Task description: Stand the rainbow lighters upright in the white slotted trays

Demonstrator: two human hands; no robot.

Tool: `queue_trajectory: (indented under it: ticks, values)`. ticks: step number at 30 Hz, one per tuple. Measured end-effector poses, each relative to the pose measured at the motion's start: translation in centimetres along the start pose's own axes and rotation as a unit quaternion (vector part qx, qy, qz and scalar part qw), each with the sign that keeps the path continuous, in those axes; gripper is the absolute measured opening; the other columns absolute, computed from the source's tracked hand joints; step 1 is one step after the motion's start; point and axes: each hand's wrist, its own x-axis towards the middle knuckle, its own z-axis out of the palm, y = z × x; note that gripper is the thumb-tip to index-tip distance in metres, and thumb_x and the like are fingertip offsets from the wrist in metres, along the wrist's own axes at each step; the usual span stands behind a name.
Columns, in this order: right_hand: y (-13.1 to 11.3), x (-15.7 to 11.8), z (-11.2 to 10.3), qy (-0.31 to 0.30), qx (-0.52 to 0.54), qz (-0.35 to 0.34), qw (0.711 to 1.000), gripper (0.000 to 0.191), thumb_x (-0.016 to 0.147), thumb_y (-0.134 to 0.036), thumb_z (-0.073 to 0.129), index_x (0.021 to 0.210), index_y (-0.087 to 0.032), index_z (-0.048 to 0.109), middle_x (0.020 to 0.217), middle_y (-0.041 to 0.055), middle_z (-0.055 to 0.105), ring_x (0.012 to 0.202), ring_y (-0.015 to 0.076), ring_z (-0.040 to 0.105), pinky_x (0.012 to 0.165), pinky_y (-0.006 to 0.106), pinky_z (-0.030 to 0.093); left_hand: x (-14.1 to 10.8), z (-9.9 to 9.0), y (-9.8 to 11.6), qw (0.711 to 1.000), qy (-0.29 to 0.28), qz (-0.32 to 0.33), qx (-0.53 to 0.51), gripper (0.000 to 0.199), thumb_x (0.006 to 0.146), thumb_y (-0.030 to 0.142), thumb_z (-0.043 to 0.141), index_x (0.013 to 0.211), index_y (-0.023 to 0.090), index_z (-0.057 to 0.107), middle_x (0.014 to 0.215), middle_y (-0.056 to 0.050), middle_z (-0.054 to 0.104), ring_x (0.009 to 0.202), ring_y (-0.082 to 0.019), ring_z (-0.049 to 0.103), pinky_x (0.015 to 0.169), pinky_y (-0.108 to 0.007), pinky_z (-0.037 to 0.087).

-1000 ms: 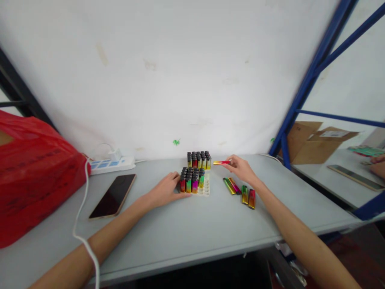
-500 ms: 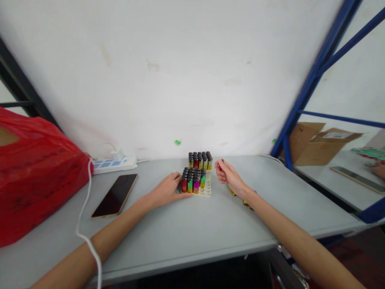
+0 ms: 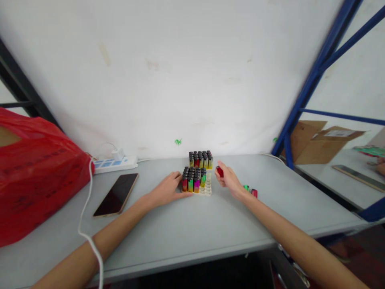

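Several black-topped lighters [image 3: 190, 184] of mixed colours stand upright in a white slotted tray [image 3: 208, 190], whose right-hand slots show bare. My left hand [image 3: 170, 188] is closed round the tray's left end, thumb along the front and fingers at the side. To the right of the tray, my right hand [image 3: 229, 180] holds a red lighter [image 3: 219, 171] in the air between thumb and fingers. Beside my right wrist lie a green lighter [image 3: 246, 187] and a pinkish-red lighter [image 3: 254, 193], partly hidden by the forearm.
A second block of upright lighters [image 3: 201, 160] stands behind, near the wall. To the left are a phone [image 3: 116, 195], a power strip [image 3: 117, 164], a white cable [image 3: 86, 200] and a red plastic bag [image 3: 45, 176]. A blue frame post [image 3: 285, 140] bounds the right side, with a cardboard box [image 3: 320, 144] beyond.
My right hand has turned, so more of the red lighter shows in it. Different loose lighters show beside the right forearm. My left hand stays at the tray.
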Motion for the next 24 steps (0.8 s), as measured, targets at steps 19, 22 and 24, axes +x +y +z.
queue_trajectory:
  ticks: [19,22,24]
  values:
    - [-1.3,-2.0,-0.1,-0.023,-0.39,-0.248,0.887,0.033,0.108,-0.051,0.053,0.097,-0.022,0.066,0.086,0.0047,0.075,0.077,0.0206,0.067,0.074,0.03,0.049,0.0,0.2,-0.2,1.0,-0.002,0.003,-0.002,0.061,0.087,0.077,0.066,0.109,0.02,0.071,0.112,-0.013,0.069,0.108,-0.036,0.065,0.099,-0.048,0.054]
    - [-0.9,-1.6,0.3,-0.084,-0.459,-0.236,0.852,0.03,0.109,-0.047,0.052,0.104,-0.023,0.068,0.087,0.0053,0.075,0.076,0.0212,0.067,0.07,0.029,0.046,0.0,0.3,-0.2,1.0,-0.002,0.003,0.006,0.063,0.086,0.079,0.066,0.108,0.02,0.071,0.111,-0.013,0.068,0.108,-0.036,0.065,0.099,-0.048,0.054]
    - [-0.7,-1.3,0.5,-0.091,-0.506,-0.238,0.824,0.033,0.109,-0.049,0.053,0.102,-0.022,0.07,0.087,0.0059,0.075,0.074,0.0207,0.066,0.068,0.029,0.043,0.0,0.4,-0.3,1.0,-0.001,0.006,0.013,0.064,0.086,0.08,0.065,0.107,0.02,0.071,0.11,-0.013,0.068,0.108,-0.036,0.064,0.1,-0.048,0.054]
